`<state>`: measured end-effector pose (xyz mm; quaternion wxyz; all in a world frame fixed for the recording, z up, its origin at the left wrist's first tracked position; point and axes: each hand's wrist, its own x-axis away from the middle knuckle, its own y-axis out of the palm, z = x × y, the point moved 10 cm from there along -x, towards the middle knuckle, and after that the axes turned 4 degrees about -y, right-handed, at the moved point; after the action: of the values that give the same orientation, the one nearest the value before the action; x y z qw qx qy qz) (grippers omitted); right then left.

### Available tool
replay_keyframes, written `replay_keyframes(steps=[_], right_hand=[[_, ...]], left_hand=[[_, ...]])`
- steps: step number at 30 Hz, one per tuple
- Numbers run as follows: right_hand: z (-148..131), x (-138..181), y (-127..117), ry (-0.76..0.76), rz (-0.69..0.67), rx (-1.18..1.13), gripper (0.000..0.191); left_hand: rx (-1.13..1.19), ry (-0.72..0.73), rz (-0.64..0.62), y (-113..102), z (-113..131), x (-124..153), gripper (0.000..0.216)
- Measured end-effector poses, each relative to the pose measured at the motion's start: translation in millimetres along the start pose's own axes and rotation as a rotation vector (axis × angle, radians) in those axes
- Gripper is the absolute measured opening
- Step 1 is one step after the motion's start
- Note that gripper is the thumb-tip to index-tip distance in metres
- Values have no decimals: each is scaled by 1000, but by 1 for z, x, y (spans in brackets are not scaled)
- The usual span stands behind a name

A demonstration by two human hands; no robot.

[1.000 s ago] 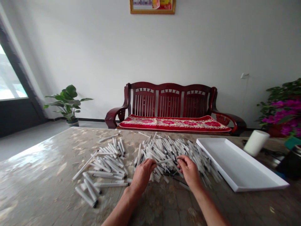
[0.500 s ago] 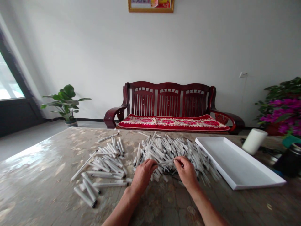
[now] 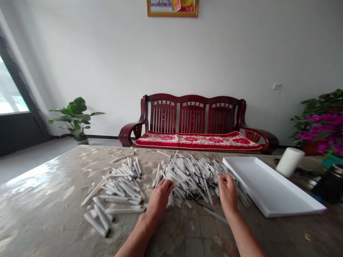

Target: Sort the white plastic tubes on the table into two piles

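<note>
Touching white tubes (image 3: 190,178), left hand (image 3: 159,194) and right hand (image 3: 227,191) rest apart.

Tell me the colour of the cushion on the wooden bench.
The cushion is red with cream floral borders; head view.

My mottled, glossy table (image 3: 45,182) carries two loose piles of white plastic tubes: a big heap (image 3: 193,175) straight ahead of me and a smaller pile (image 3: 123,185) to its left. A shallow white tray (image 3: 268,185) lies to the right, with a white cylinder (image 3: 289,162) just beyond it.
</note>
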<state>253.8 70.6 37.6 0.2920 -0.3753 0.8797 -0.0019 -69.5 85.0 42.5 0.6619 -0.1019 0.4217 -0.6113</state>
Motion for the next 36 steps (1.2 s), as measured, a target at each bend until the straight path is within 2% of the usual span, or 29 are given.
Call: replay_keyframes(steps=[2, 5, 7, 10, 15, 18, 23, 25, 28, 31, 33, 36], right_hand=[[-14, 8, 9, -23, -60, -21, 45], [-32, 35, 53, 16, -428, -156, 46], [-41, 55, 75, 52, -616, -231, 44], [-40, 69, 86, 136, -704, -258, 38], [-14, 68, 85, 368, -664, -325, 36], [-15, 64, 83, 356, -632, -371, 37], [-27, 47, 70, 203, -490, -384, 40], [-26, 42, 66, 160, -446, -352, 40], [-22, 37, 63, 76, -433, -236, 40], [-27, 33, 57, -107, -407, -44, 41], [-34, 30, 48, -244, -328, 96, 41], [-48, 31, 38, -398, -230, 229, 39]], left_hand=[[20, 41, -16, 6, 10, 3, 17], [27, 93, -71, 15, 25, 7, 17], [32, 115, -98, 18, 31, 10, 17], [66, 129, -110, 16, 32, 11, 16], [119, 73, -52, 7, 22, 7, 15], [123, 15, -58, 9, 15, 3, 18], [131, -278, -96, 15, -20, -2, 31], [158, -351, -97, 16, -31, -2, 32], [276, -341, -86, 20, -33, -4, 29], [366, -325, -30, 18, -30, -6, 45], [263, -312, 12, 6, -29, -7, 43], [-64, -305, 13, -24, -30, -6, 25]])
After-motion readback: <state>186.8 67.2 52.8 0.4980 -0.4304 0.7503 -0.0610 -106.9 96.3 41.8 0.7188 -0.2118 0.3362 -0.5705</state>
